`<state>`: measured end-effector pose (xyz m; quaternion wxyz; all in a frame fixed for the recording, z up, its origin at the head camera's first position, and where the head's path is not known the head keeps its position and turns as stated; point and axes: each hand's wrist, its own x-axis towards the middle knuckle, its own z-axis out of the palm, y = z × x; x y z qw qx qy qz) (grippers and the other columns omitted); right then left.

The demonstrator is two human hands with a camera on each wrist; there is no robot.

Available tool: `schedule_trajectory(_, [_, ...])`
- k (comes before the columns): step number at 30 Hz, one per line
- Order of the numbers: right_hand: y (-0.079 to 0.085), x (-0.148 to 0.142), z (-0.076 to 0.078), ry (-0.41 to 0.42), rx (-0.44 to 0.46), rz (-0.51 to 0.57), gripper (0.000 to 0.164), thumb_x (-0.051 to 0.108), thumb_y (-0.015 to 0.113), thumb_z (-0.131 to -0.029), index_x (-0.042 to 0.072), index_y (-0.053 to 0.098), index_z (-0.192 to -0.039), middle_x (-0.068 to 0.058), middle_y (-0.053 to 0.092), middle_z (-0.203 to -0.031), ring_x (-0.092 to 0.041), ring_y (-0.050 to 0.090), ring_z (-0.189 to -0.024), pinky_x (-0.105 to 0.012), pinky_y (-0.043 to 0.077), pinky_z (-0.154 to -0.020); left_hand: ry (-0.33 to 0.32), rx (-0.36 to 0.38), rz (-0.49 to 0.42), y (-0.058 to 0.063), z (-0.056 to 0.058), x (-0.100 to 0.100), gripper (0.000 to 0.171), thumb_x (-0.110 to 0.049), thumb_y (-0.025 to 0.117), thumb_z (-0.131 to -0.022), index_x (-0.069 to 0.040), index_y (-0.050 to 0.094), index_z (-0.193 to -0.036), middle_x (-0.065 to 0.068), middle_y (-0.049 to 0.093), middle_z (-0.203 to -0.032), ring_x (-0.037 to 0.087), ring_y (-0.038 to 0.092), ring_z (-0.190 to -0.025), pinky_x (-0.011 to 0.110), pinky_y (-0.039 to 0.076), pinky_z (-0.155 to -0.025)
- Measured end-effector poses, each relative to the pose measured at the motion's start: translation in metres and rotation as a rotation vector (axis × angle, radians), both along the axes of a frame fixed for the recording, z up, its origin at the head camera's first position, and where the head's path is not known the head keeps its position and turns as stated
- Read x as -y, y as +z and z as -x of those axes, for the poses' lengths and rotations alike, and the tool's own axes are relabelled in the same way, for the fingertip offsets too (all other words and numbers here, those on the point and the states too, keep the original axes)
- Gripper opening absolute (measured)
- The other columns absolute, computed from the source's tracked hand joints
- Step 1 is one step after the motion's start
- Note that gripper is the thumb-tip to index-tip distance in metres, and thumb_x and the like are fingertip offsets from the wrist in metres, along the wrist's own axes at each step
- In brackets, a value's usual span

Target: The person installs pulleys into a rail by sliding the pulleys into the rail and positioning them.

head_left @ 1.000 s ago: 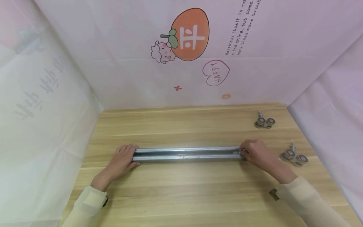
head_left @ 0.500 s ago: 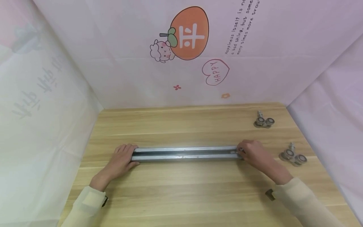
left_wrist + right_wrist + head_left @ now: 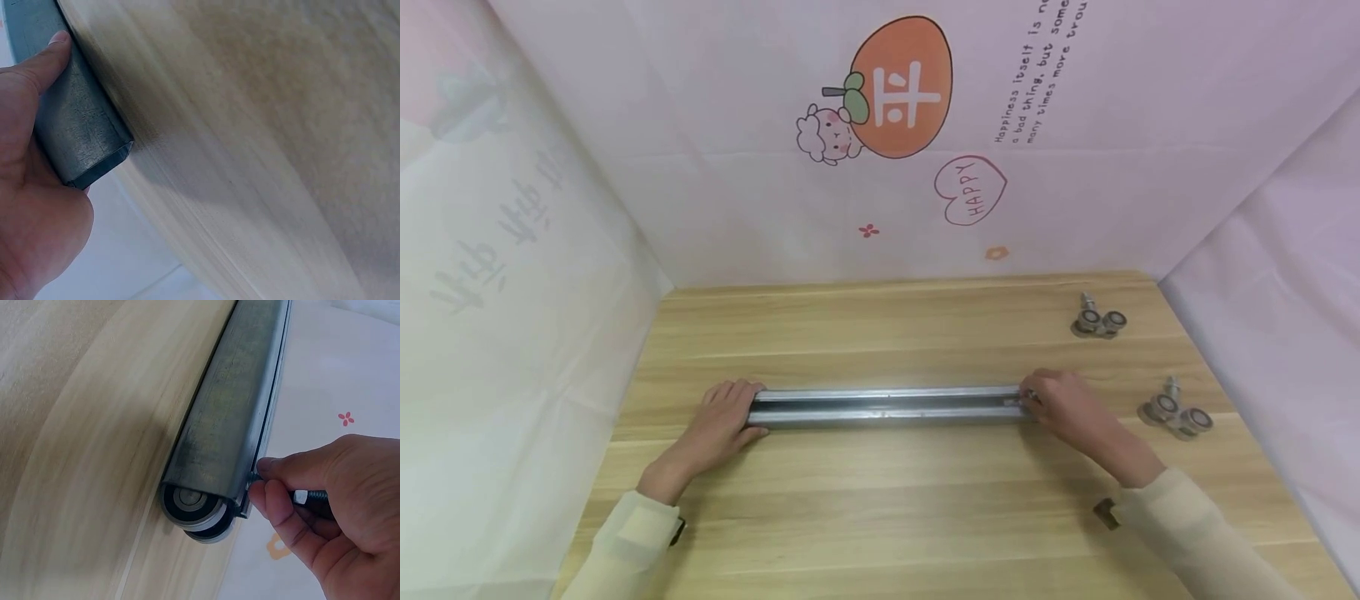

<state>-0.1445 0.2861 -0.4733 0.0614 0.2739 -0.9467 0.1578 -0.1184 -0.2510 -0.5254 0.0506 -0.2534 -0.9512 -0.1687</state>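
A slotted grey metal track [image 3: 887, 414] lies lengthwise on the wooden table, slot upward. My left hand [image 3: 718, 425] grips its left end; in the left wrist view the thumb [image 3: 53, 57] lies along the side of the track [image 3: 81, 125]. At the other end my right hand [image 3: 1071, 417] pinches the bolt [image 3: 302, 497] of a roller trolley. In the right wrist view, the trolley's wheels [image 3: 192, 509] sit partly inside the track's open end and partly stick out, while the bolt comes up through the slot. My fingers hide part of the bolt.
Two more roller trolleys rest on the table at the right: one farther back [image 3: 1090, 322], one nearer [image 3: 1167, 407], bolts pointing away. A printed white cloth [image 3: 737, 208] walls the table [image 3: 880, 517] at the back and both sides.
My right hand has shifted a little to the left along the track, carrying the trolley farther into its end. My left hand keeps its grip on the other end.
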Motion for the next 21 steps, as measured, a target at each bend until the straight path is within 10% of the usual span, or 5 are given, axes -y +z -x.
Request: schedule_trajectory(21, [0.004,0.041,-0.002,0.008,0.032,0.006,0.013,0.000,0.076,-0.075,0.004,0.074,-0.087,-0.006,0.071,-0.083,-0.016,0.066,-0.073,-0.030,0.057,-0.064,0.013,0.014,0.013,0.000,0.000,0.001,0.061,-0.028,0.075,-0.083,-0.003,0.048,-0.131,0.012,0.058,-0.115,0.029,0.050,-0.107,0.050,0.032,-0.101])
